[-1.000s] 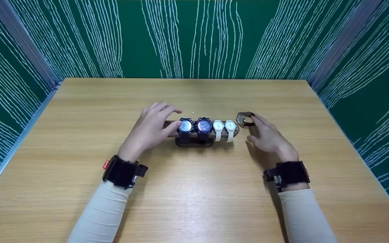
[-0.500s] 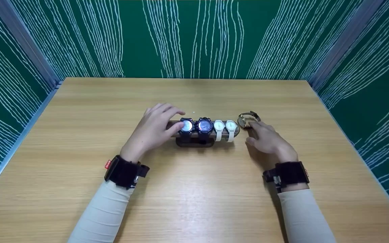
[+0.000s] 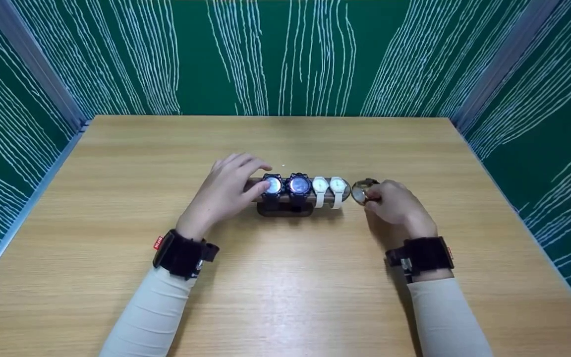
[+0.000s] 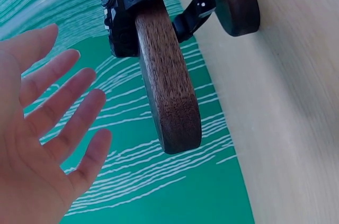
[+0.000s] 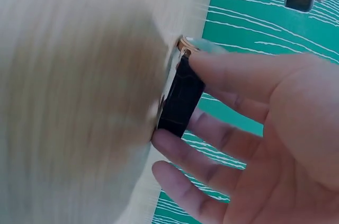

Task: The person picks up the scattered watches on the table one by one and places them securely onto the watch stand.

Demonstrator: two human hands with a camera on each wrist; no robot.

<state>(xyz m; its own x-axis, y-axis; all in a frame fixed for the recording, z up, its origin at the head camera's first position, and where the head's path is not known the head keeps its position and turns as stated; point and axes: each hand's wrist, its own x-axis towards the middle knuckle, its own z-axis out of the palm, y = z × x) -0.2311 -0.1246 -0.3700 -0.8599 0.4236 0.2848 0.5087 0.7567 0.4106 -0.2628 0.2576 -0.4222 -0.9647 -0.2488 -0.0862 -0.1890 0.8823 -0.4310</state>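
Observation:
A dark wooden watch stand (image 3: 284, 210) holds two chunky black watches (image 3: 299, 184) and two slim white watches (image 3: 320, 186). Just beyond its right end, my right hand (image 3: 398, 202) pinches a gold-rimmed wristwatch (image 3: 358, 194) with a dark strap (image 5: 181, 97) between thumb and fingers. My left hand (image 3: 228, 188) hovers by the stand's left end, its thumb overlapping the leftmost black watch in the head view. The left wrist view has the loosely spread fingers (image 4: 74, 123) apart from the wooden bar (image 4: 168, 83).
The stand is on a light wooden table (image 3: 285, 297). Green panels (image 3: 196, 59) with white wavy lines rise behind the table and along both sides. Each wrist carries a black strapped device (image 3: 180, 253).
My right hand has taken hold of the gold-rimmed watch. The watch has turned and come slightly nearer to me. My left hand has shifted marginally right and now stays by the stand.

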